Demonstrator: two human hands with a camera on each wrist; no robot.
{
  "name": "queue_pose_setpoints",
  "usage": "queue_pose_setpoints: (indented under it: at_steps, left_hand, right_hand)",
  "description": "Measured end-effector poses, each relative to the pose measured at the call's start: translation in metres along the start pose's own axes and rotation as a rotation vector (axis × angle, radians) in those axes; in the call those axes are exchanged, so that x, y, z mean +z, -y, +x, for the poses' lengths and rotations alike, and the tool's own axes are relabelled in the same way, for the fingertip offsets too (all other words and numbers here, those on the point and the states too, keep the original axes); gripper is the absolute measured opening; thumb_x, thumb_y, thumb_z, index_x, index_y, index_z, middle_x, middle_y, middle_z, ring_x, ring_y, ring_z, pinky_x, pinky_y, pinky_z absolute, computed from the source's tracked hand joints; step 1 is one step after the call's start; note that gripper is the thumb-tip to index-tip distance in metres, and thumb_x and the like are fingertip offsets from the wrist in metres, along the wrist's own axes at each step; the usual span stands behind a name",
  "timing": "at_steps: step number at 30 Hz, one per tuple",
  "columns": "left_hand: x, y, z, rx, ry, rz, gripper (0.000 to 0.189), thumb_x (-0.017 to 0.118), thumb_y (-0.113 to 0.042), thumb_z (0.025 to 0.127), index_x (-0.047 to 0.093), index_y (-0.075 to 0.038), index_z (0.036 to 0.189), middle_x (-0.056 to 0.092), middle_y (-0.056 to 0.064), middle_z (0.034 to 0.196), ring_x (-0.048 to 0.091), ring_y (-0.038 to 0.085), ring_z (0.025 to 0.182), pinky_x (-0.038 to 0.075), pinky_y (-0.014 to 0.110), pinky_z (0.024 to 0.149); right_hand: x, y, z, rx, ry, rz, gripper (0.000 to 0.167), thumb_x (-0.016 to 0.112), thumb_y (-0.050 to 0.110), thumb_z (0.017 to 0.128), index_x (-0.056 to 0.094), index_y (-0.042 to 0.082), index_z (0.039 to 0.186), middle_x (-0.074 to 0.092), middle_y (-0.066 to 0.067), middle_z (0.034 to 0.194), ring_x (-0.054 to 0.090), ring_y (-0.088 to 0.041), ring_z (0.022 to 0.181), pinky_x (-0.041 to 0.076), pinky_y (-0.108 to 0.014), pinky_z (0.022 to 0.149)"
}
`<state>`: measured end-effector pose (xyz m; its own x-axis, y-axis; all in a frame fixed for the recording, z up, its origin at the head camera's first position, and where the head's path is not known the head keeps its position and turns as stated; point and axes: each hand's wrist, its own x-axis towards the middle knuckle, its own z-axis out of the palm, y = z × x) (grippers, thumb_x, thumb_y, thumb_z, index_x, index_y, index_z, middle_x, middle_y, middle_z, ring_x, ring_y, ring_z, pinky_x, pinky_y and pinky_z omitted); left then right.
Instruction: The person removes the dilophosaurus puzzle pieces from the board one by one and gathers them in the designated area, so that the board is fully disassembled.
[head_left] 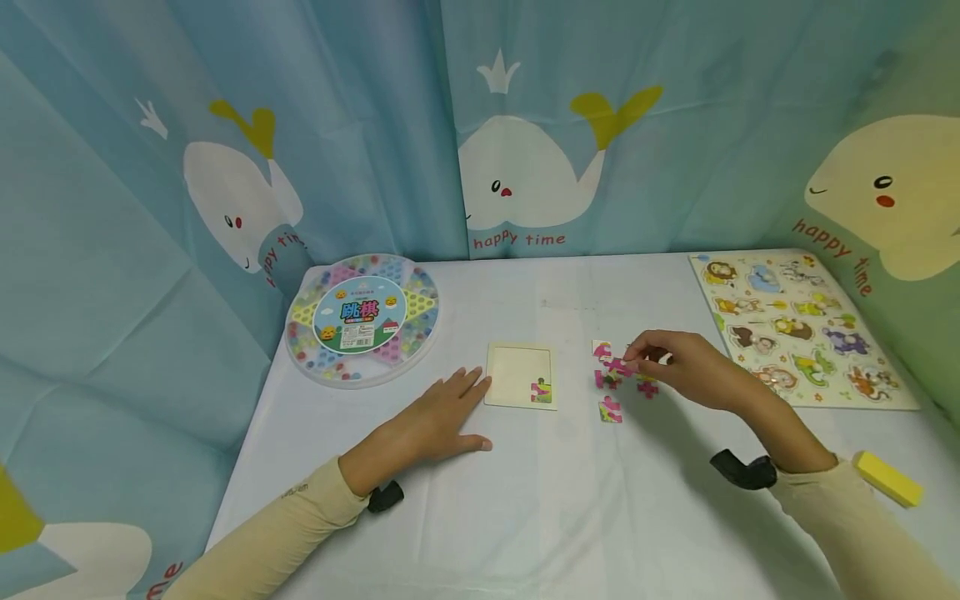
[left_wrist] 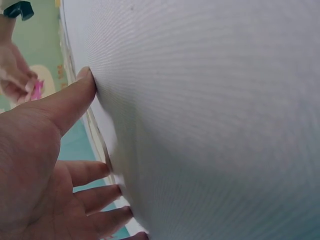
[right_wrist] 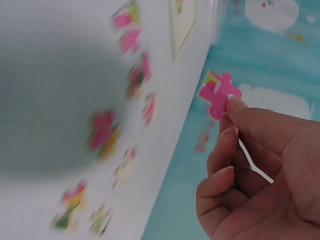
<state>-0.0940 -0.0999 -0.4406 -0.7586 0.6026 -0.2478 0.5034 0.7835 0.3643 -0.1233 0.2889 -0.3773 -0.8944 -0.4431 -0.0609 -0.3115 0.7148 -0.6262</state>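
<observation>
Between the thumb and forefinger of my right hand (head_left: 693,371) is a pink puzzle piece (right_wrist: 218,97) with a yellow corner, lifted above the table in the right wrist view. Below that hand lie several loose puzzle pieces (head_left: 611,409), mostly pink and green. My left hand (head_left: 447,417) rests on the tabletop with its fingers spread. Its fingertips are at the left edge of a square, pale puzzle tray (head_left: 517,367). In the tray's lower right corner sits a joined bit of pink and green puzzle (head_left: 542,391).
A round Chinese checkers set (head_left: 360,321) lies at the back left of the white table (head_left: 525,508). An animal picture board (head_left: 802,333) lies at the back right, with a yellow block (head_left: 888,479) nearer the right edge. Blue whale-print curtains (head_left: 360,125) hang behind.
</observation>
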Motion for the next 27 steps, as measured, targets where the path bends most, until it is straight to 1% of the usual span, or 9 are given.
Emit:
queue_pose_setpoints:
  at_steps: [4, 8, 10, 13, 16, 18, 23, 27]
  left_hand:
    - [0.0, 0.0, -0.001, -0.003, -0.002, -0.001, 0.095, 0.07, -0.057, 0.098, 0.028, -0.007, 0.168, 0.022, 0.012, 0.175, 0.02, 0.036, 0.162, 0.026, 0.056, 0.128]
    - [0.0, 0.0, -0.002, -0.008, -0.004, -0.003, 0.096, 0.07, -0.057, 0.097, 0.028, -0.008, 0.168, 0.022, 0.012, 0.175, 0.02, 0.035, 0.162, 0.025, 0.056, 0.128]
    - [0.001, 0.0, -0.002, -0.011, -0.003, -0.004, 0.096, 0.07, -0.057, 0.097, 0.028, -0.008, 0.168, 0.022, 0.012, 0.175, 0.02, 0.035, 0.162, 0.025, 0.056, 0.128]
    - [0.001, 0.0, -0.002, -0.01, -0.004, -0.003, 0.096, 0.07, -0.058, 0.097, 0.028, -0.008, 0.168, 0.022, 0.012, 0.175, 0.02, 0.035, 0.162, 0.025, 0.056, 0.128]
    - [0.001, 0.001, -0.001, -0.007, -0.005, -0.005, 0.096, 0.07, -0.058, 0.097, 0.027, -0.008, 0.168, 0.022, 0.012, 0.175, 0.02, 0.035, 0.162, 0.025, 0.056, 0.128]
    - [0.001, 0.001, -0.001, -0.007, -0.004, -0.005, 0.096, 0.07, -0.057, 0.098, 0.027, -0.008, 0.168, 0.022, 0.012, 0.176, 0.02, 0.035, 0.162, 0.025, 0.056, 0.128]
    - [0.001, 0.001, 0.0, -0.008, 0.003, -0.003, 0.096, 0.069, -0.058, 0.098, 0.026, -0.009, 0.168, 0.021, 0.011, 0.176, 0.019, 0.035, 0.162, 0.025, 0.055, 0.128]
    - [0.001, 0.002, 0.001, -0.002, 0.006, 0.0, 0.096, 0.069, -0.058, 0.098, 0.026, -0.009, 0.168, 0.02, 0.011, 0.176, 0.018, 0.035, 0.163, 0.024, 0.055, 0.129]
  right_hand:
    - [-0.006, -0.019, -0.019, 0.044, 0.019, 0.002, 0.003, 0.068, 0.013, 0.104, 0.071, 0.012, 0.105, 0.069, -0.001, 0.095, 0.059, -0.006, 0.085, 0.052, -0.026, 0.07]
    - [-0.006, -0.034, -0.031, 0.047, 0.067, 0.02, 0.005, 0.067, 0.008, 0.103, 0.071, 0.011, 0.105, 0.069, 0.003, 0.097, 0.061, -0.005, 0.088, 0.053, -0.024, 0.075]
    - [-0.004, -0.041, -0.036, 0.047, 0.098, 0.041, 0.006, 0.067, 0.008, 0.104, 0.072, 0.011, 0.104, 0.069, 0.004, 0.096, 0.062, -0.006, 0.088, 0.052, -0.024, 0.076]
    - [0.001, -0.05, -0.041, 0.025, 0.143, 0.097, 0.008, 0.065, 0.008, 0.105, 0.072, 0.01, 0.102, 0.07, 0.002, 0.096, 0.063, -0.009, 0.088, 0.053, -0.024, 0.076]
    - [0.006, -0.055, -0.042, 0.015, 0.168, 0.126, 0.008, 0.065, 0.01, 0.105, 0.071, 0.01, 0.101, 0.069, 0.001, 0.095, 0.062, -0.007, 0.086, 0.053, -0.023, 0.075]
    - [0.01, -0.055, -0.042, 0.026, 0.161, 0.115, 0.007, 0.066, 0.012, 0.105, 0.071, 0.01, 0.101, 0.069, 0.001, 0.095, 0.06, -0.006, 0.086, 0.052, -0.022, 0.074]
    - [0.021, -0.055, -0.037, 0.059, 0.091, 0.005, 0.003, 0.072, 0.014, 0.101, 0.071, 0.012, 0.1, 0.069, 0.004, 0.098, 0.059, -0.001, 0.088, 0.053, -0.023, 0.076]
    - [0.028, -0.055, -0.035, 0.078, 0.062, -0.072, 0.006, 0.075, 0.012, 0.098, 0.07, 0.012, 0.098, 0.068, 0.005, 0.098, 0.058, -0.002, 0.088, 0.052, -0.024, 0.076]
